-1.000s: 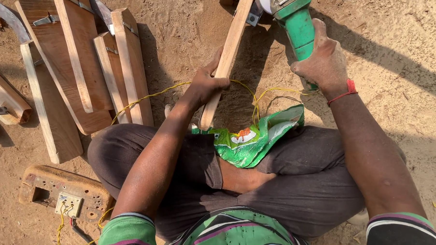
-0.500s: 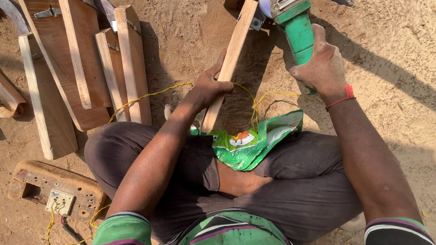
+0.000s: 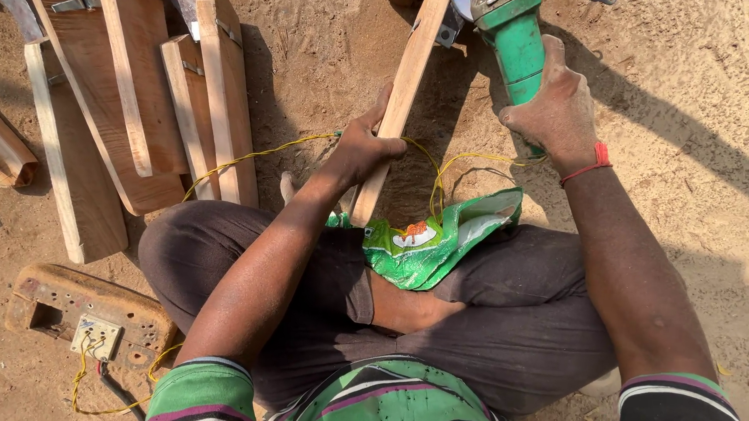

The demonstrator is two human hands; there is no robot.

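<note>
**Grinder at the far end of the wooden strip**

I sit cross-legged on the sandy ground (image 3: 694, 97), looking down over my knees. My left hand (image 3: 362, 148) is wrapped tight around a narrow wooden strip (image 3: 402, 95), gripping it about halfway along. The strip runs from just in front of my lap, slanting away and slightly to the right, up to the far edge of the view. My right hand (image 3: 561, 109) is clamped on the green body of an angle grinder (image 3: 513, 41), fingers curled around it from the right side. The grinder's metal head sits at the far end of the strip, just beside it; whether the disc touches the wood I cannot tell. My two hands are well apart, one on each thing. A red thread is tied around my right wrist.

A thin yellow wire (image 3: 459, 159) loops over the ground between my hands and trails off left. A crumpled green plastic bag (image 3: 431, 241) lies on my lap, near the strip's near end.

To the left, several wooden planks (image 3: 146, 103) lie side by side on the sand, some with metal brackets. Near left, a worn wooden block carrying an electrical socket (image 3: 94, 335) rests on the ground, with yellow wires coming out of it.
</note>
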